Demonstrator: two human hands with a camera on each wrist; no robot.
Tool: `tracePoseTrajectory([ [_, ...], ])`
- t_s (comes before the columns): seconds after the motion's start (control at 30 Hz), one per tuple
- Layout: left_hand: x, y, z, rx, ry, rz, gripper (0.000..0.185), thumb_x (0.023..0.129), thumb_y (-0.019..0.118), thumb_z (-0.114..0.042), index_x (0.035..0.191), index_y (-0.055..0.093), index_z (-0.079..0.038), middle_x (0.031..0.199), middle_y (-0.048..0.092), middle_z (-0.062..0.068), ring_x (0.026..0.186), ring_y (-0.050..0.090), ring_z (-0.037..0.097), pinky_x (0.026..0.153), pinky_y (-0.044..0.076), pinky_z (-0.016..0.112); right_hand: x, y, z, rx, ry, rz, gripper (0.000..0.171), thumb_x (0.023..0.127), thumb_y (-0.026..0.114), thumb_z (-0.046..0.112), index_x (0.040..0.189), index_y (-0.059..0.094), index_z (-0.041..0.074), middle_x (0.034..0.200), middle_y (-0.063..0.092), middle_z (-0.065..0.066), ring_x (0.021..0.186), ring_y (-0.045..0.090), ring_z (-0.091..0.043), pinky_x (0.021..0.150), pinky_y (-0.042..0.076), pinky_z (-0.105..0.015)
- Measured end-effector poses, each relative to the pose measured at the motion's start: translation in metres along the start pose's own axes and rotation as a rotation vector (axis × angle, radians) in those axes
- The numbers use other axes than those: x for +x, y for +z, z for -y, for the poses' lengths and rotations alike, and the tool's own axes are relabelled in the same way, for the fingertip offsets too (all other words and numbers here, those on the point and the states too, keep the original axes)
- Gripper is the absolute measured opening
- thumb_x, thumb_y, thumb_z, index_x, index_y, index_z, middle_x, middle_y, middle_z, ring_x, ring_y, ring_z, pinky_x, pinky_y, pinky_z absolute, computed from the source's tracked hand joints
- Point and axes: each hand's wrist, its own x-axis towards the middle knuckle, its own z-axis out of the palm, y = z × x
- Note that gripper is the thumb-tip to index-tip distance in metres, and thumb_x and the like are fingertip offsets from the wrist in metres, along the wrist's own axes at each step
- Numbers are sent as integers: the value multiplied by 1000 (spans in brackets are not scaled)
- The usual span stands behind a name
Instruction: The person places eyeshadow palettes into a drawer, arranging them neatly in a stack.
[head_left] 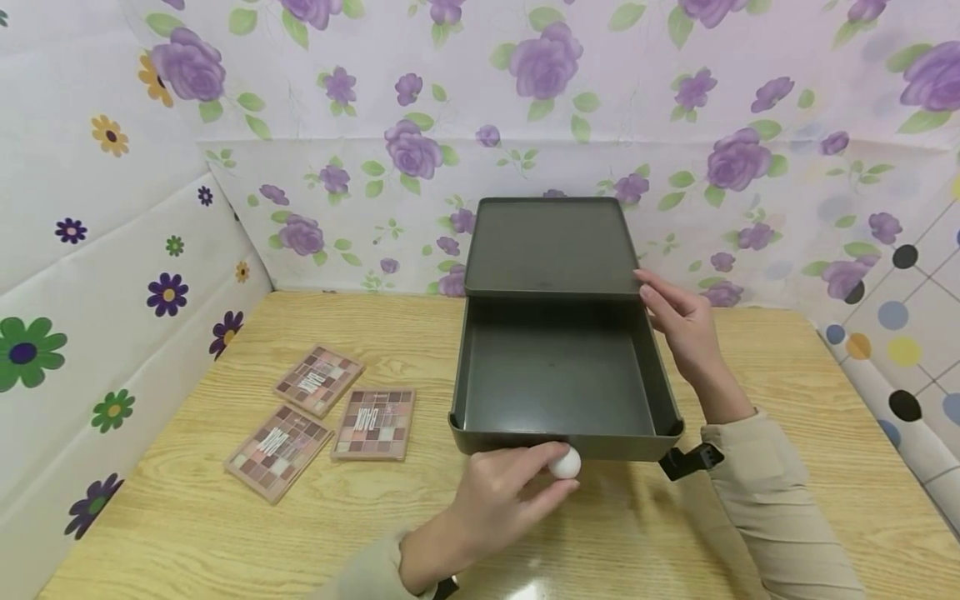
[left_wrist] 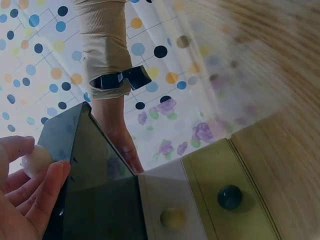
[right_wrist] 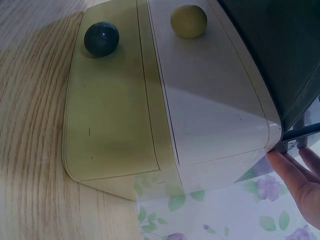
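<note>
Head view, looking down: a person works at a small three-drawer chest (head_left: 551, 246) on a light wood-grain desk (head_left: 798, 375). Its dark grey top drawer (head_left: 630, 448) stands well out toward the person. The left hand (head_left: 491, 496) pinches the round white knob (head_left: 566, 463) on that drawer's front between thumb and fingers. The right hand (head_left: 686, 329) grips nothing; its fingers are fairly straight, the tips touching the chest's right side near the top. The step in hand looks to be sliding the drawer while the right hand steadies the chest; the next move probably calls for a firm pinch and a level path, so nothing tips. In the right wrist view, a white middle drawer (right_wrist: 215, 95) with a yellow knob (right_wrist: 189, 21) and a yellow-green bottom drawer (right_wrist: 110, 110) with a dark knob (right_wrist: 101, 39) are closed. Three eyeshadow palettes (head_left: 373, 425) lie close together on the desk's left. White coverings line the room: purple roses behind (head_left: 300, 117), bright daisies left (head_left: 45, 183), coloured dots right (head_left: 930, 308).
</note>
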Motion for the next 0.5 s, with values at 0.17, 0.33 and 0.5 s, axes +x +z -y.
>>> tracePoseTrajectory([
  [0.17, -6, -10, 4, -5, 50, 7, 30, 88, 59, -27, 100, 62, 1, 81, 68, 3, 62, 60, 5, 65, 47, 9, 0, 1, -1, -5, 1, -8, 31, 91, 56, 21, 120, 62, 12, 129, 52, 2, 120, 44, -13, 78, 46, -16],
  [0.33, -14, -30, 15, -131, 108, 32, 29, 88, 59, -24, 95, 64, 3, 80, 68, 7, 61, 59, 6, 65, 46, 8, 0, 1, -2, -9, -5, -19, 30, 91, 56, 20, 119, 62, 12, 126, 54, 5, 118, 46, -11, 78, 46, -16],
  [0.5, -23, -51, 30, -276, 97, 80, 27, 89, 59, -21, 87, 64, 5, 77, 67, 11, 61, 61, 8, 61, 46, 8, 0, 1, -1, -2, -7, -24, 29, 91, 57, 19, 118, 63, 12, 124, 56, 6, 115, 48, -10, 77, 47, -15],
])
